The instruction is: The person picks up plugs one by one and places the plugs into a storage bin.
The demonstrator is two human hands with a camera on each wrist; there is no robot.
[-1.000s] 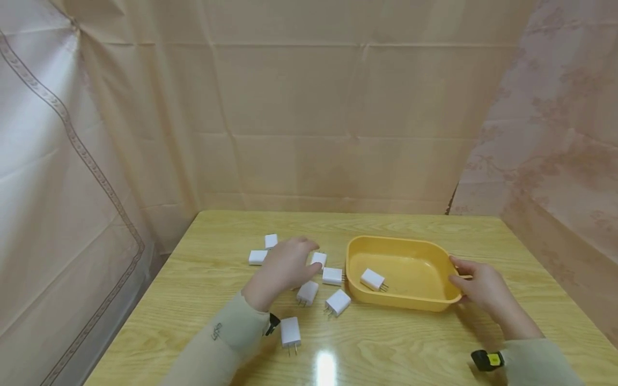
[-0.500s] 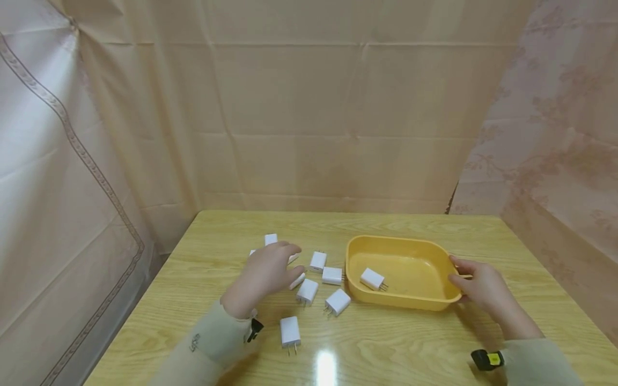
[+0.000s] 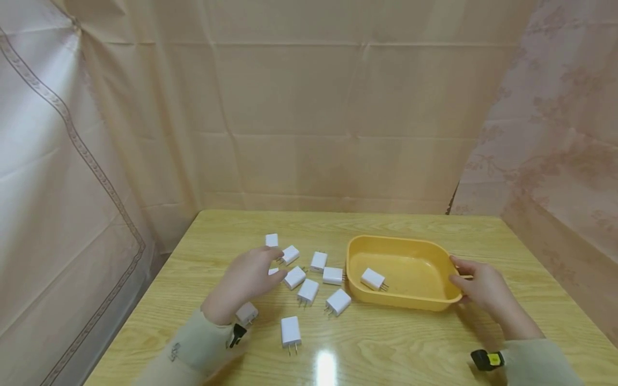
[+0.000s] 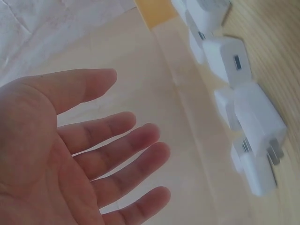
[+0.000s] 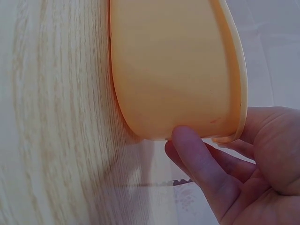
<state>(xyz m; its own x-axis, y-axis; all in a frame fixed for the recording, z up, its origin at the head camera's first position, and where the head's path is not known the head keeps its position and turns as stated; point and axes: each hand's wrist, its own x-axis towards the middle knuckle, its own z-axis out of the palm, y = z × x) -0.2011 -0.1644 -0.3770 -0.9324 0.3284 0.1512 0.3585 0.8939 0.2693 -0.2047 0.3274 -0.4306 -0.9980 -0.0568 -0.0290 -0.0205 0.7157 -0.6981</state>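
My left hand (image 3: 247, 274) hovers over the left group of white plug chargers, its fingers relaxed and spread with nothing between them, as the left wrist view also shows. A white charger (image 3: 294, 277) lies just right of its thumb, and another charger (image 3: 247, 312) is partly hidden under the wrist. On the right, my right hand (image 3: 483, 287) grips the end of a yellow plastic tray (image 3: 405, 303), thumb and fingers at its rim. Inside the tray one white charger (image 3: 373, 279) lies tilted near the left wall. In the right wrist view the thumb (image 5: 199, 161) presses the tray's outer wall.
Several more chargers lie scattered on the wood-grain table (image 3: 386, 348), including one charger (image 3: 291, 331) near the front and one charger (image 3: 333, 275) right beside the tray's left wall. A beige cloth (image 3: 289, 107) hangs behind the table's back edge.
My left hand has drawn back to the left and toward me, uncovering chargers that it hid before. The right hand and the tray have stayed in place.
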